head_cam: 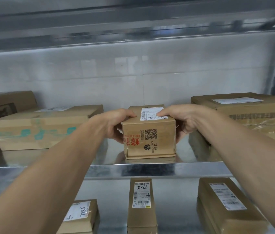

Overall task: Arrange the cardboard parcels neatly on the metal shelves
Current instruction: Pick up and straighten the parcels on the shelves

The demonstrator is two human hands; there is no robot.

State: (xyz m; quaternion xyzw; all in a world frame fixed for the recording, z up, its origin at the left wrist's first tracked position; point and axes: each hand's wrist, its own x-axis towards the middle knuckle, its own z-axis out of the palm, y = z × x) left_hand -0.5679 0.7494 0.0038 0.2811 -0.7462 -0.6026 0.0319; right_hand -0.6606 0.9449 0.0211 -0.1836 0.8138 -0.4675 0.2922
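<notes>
Left hand (114, 124), right hand (183, 121) grip parcel (160, 146) | QR face (150, 134) camera-side | axis unclear

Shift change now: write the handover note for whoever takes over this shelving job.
Left hand and right hand each grip a side of the small parcel.
It seems to rest on the upper shelf near the front, between the teal-taped parcel and the wide flat parcel.
Done: the parcel marked 7786 and two others lie on the lower shelf.
Left: probably square it up, release.
</notes>
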